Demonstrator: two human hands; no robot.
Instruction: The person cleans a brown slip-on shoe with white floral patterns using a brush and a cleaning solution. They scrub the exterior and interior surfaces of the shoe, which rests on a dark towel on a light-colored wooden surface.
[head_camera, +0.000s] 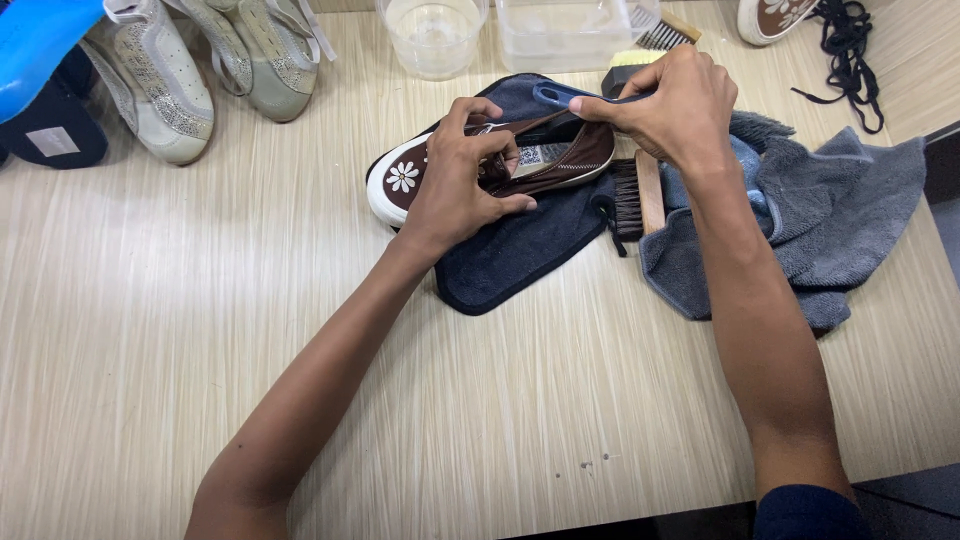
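A brown canvas shoe (400, 178) with a white toe cap and a daisy print lies on a dark blue mat (510, 255). My left hand (455, 180) grips the shoe's upper and holds its opening apart. Over the heel, my right hand (672, 105) pinches a blue insole (562, 95) whose front end goes into the shoe. A wooden brush with dark bristles (638, 198) lies just right of the shoe.
A grey towel (830, 215) is bunched at the right. Two beige shoes (190, 70) and a blue insole (40, 40) sit at far left. Clear plastic tubs (435, 35), another brush (655, 40), a second brown shoe (775, 18) and black laces (850, 50) line the far edge.
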